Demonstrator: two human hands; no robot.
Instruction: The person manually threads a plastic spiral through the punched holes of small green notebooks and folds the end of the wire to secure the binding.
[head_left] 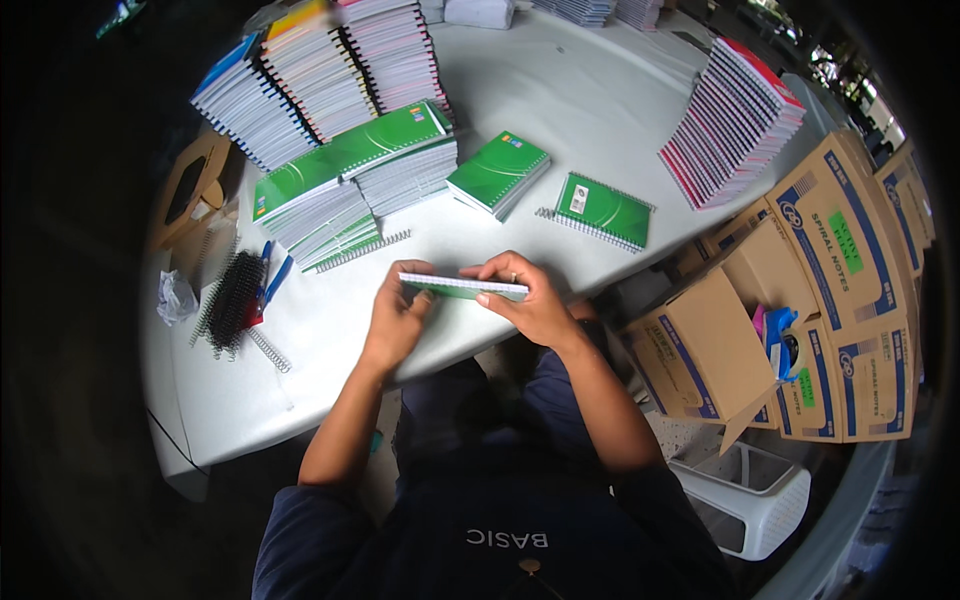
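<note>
A green-covered notebook [462, 287] is held edge-up between my two hands above the near side of the table, its white page edge facing me. My left hand [400, 312] grips one end, thumb on the near face. At the other end, my right hand [520, 298] pinches it with the thumb in front and fingers behind. Just beyond lie a small green stack of notebooks [500, 172] and a green notebook [605, 212] with a wire coil at its edge. Long stacks of green notebooks [350, 160] stand farther left, a loose metal coil [365, 250] beside them.
Tall stacks of bound notebooks [320, 80] rise at the far left, with a red-topped stack [735, 120] at far right. Black coils [236, 300], blue-handled pliers [275, 275] and crumpled plastic [176, 297] lie left. Cardboard boxes [840, 240] and a white stool [745, 495] stand right of the table [600, 90].
</note>
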